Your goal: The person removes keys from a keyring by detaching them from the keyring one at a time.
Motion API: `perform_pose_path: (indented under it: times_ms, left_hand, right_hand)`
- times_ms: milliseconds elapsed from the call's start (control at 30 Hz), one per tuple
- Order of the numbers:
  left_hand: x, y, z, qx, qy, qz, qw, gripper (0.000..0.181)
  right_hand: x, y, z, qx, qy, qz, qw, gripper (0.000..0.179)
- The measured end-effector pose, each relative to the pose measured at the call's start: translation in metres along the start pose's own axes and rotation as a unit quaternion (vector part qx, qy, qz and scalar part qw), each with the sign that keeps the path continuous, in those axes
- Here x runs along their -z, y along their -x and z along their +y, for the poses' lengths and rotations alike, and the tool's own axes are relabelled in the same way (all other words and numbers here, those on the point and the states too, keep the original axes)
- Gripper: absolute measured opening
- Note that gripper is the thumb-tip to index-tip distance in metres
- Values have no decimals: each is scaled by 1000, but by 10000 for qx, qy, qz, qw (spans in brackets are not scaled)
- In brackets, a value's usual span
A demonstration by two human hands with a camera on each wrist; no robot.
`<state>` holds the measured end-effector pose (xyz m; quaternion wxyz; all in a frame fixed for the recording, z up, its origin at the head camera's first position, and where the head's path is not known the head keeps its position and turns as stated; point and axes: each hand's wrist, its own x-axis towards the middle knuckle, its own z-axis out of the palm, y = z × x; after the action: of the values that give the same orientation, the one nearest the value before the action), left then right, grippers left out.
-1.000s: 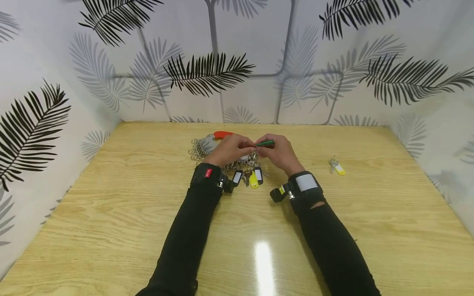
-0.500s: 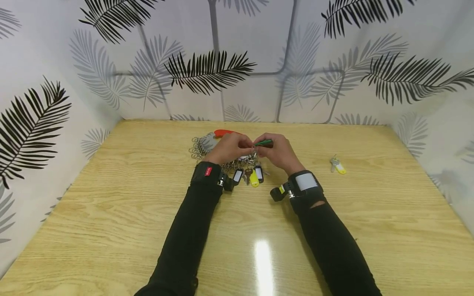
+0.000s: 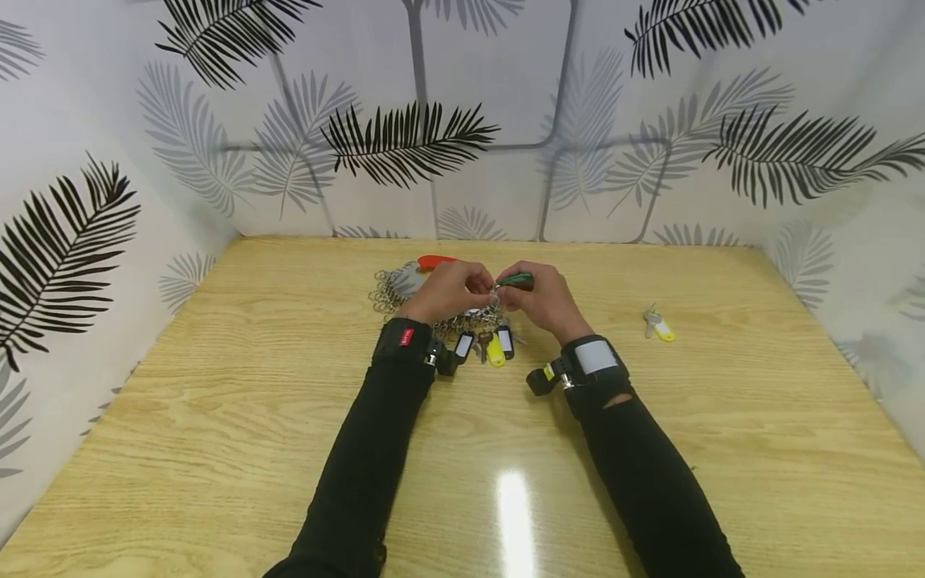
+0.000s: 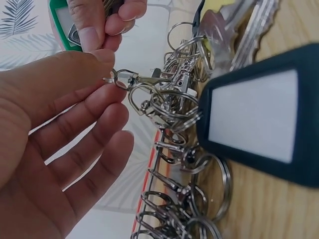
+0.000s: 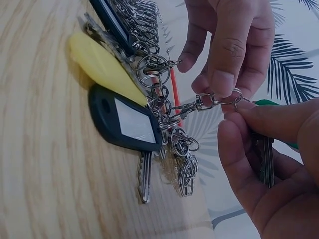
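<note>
My left hand (image 3: pixel 451 291) pinches the small metal ring at the end of a swivel clasp (image 5: pixel 202 102) between thumb and index finger, its other fingers spread loosely. Facing it, my right hand (image 3: pixel 540 299) holds a green key tag (image 4: pixel 66 22) and a key (image 5: pixel 266 159) in its curled fingers. The right thumb and index finger pinch a thin key ring right at the clasp's ring, and the two overlap in the right wrist view. Below the hands hangs a cluster of metal clasps and rings (image 4: pixel 172 199) along a red-edged plate (image 3: pixel 435 262).
Dark key tags (image 5: pixel 122 119), a yellow tag (image 5: pixel 102 64) and keys lie on the wooden table (image 3: pixel 253 385) before the cluster. Farther right lies a lone key with a yellow tag (image 3: pixel 663 329). Leaf-patterned walls (image 3: pixel 491 193) border the table.
Both hands stay almost in place. The fingertips shift slightly, the green tag turns a little, and more of the metal ring shows between the hands.
</note>
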<state>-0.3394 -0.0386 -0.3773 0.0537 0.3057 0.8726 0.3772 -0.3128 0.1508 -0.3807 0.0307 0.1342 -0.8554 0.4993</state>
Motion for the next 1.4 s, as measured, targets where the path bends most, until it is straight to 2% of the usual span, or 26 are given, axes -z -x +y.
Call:
perform_pose_path:
  times_ms: [200, 400, 667, 1000, 1400]
  left_hand:
    - [-1, -1, -1, -143, 58, -23, 9999, 19]
    - [-1, -1, 0, -56, 268, -49, 9996, 20]
    - [-1, -1, 0, 184, 137, 0, 9997, 26]
    - [-2, 0, -2, 155, -38, -17, 9999, 22]
    - [0, 1, 2, 148, -100, -28, 9998, 19]
  right_hand:
    - [0, 0, 1, 32, 23, 72, 10000, 13]
    - [2, 0, 2, 123, -36, 103, 9999, 14]
    - [2, 0, 0, 90, 5, 55, 9999, 13]
    - [1, 0, -1, 95, 7, -76, 9999, 14]
    - [0, 0, 2, -64, 100, 148, 9998, 14]
